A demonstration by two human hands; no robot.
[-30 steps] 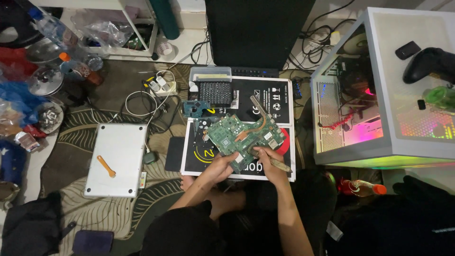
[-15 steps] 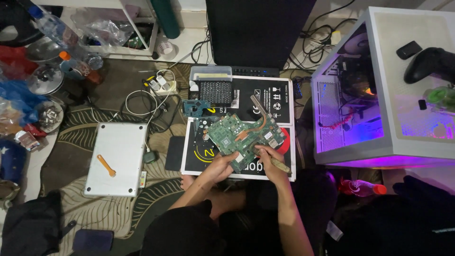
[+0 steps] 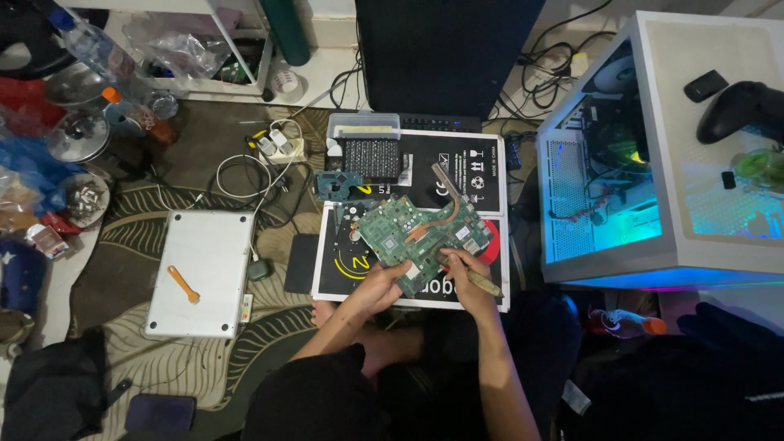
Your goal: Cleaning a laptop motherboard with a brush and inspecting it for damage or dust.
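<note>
The green circuit board (image 3: 425, 233) lies tilted on a black printed mat (image 3: 482, 167) on the floor, straight ahead of the seated person and just beyond both hands. Its long axis runs from the near left — where the left hand (image 3: 382, 282) takes it — up and away to the far right, towards the lit computer case (image 3: 653, 212). A copper heat pipe (image 3: 437, 219) crosses its upper face along much the same slant.

The left hand closes on the board's near left edge, fingers curled under and thumb on top, so it looks to be pinching the board and propping that side up. The right hand (image 3: 464, 273) sits at the near right edge, curled round a slim brown-handled tool (image 3: 483, 282) whose handle sticks out to the right; the working tip is hidden against the board, so whether it touches cannot be told. Both hands are equally near the board; the left bears it, the right brings the tool to it.

Further off lie a black grilled part (image 3: 369, 158) at the mat's far left corner, a silver laptop shell (image 3: 202, 271) to the left with an orange pry tool (image 3: 183, 283) on it, and a coiled white cable (image 3: 245, 171) — all well apart from the hands.
</note>
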